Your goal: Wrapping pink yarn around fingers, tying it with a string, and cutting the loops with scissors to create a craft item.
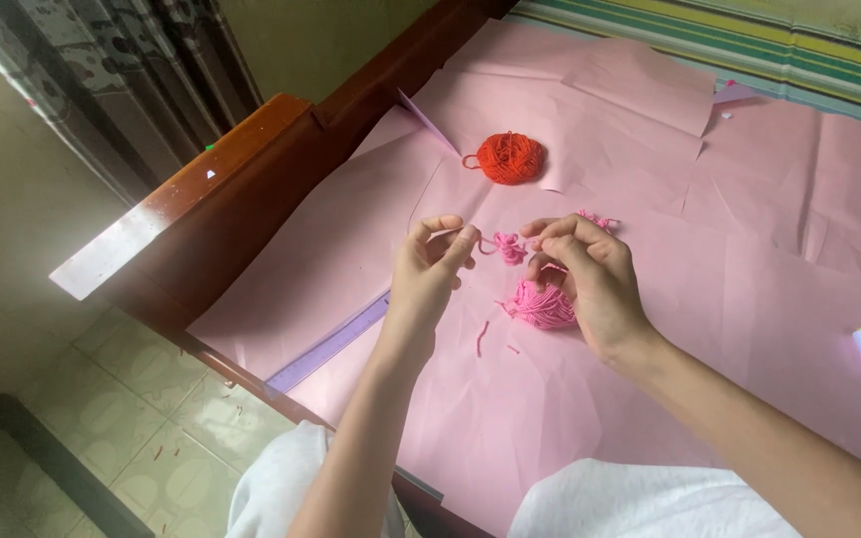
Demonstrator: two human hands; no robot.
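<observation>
Where hands point(430, 264) pinch yarn point(510, 247): pink paper point(749, 259) over wooden-edged bed point(251, 149), tiled floor point(151, 418).

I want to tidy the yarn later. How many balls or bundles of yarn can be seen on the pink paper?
2: an orange-red ball lying alone further up the paper, and a pink bundle under the right hand. The hands may hide more.

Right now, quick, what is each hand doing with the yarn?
Left hand: pinched shut on one end of a thin pink yarn strand.
Right hand: pinched shut on the strand's other end.
</observation>
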